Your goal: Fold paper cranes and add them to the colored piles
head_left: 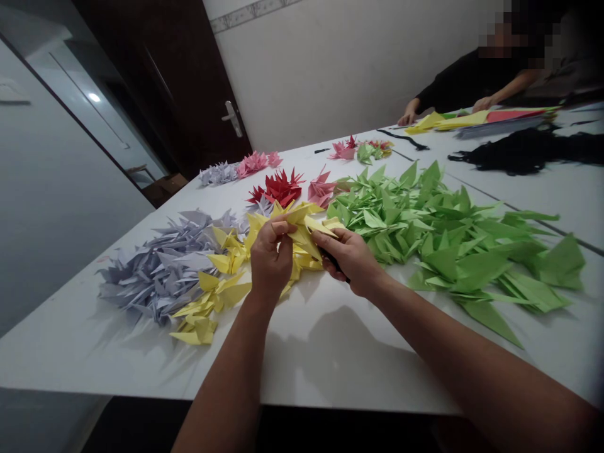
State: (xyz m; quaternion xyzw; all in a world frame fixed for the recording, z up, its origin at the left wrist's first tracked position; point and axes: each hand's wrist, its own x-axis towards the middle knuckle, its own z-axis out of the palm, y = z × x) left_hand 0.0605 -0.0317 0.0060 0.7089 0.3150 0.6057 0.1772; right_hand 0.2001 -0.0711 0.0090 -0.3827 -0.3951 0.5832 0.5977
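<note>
My left hand [272,255] is closed, pinching a yellow origami piece [304,236] by one of its pointed ends. On the other side of that piece, my right hand [353,259] has its thumb and forefinger at the paper. Its other fingers wrap round a slim black object [336,263], mostly hidden by the hand. More yellow folded paper [226,289] lies on the table under and left of my hands. A heap of lavender folded paper [160,267] is at the left, and a large heap of green folded paper [425,226] is at the right.
Red [278,187] and pink [321,189] folded pieces sit beyond my hands on the white table [340,371]. Farther back lie smaller coloured clusters, black cords [528,150] and paper sheets [465,121]. A person's hands [482,104] rest near those sheets.
</note>
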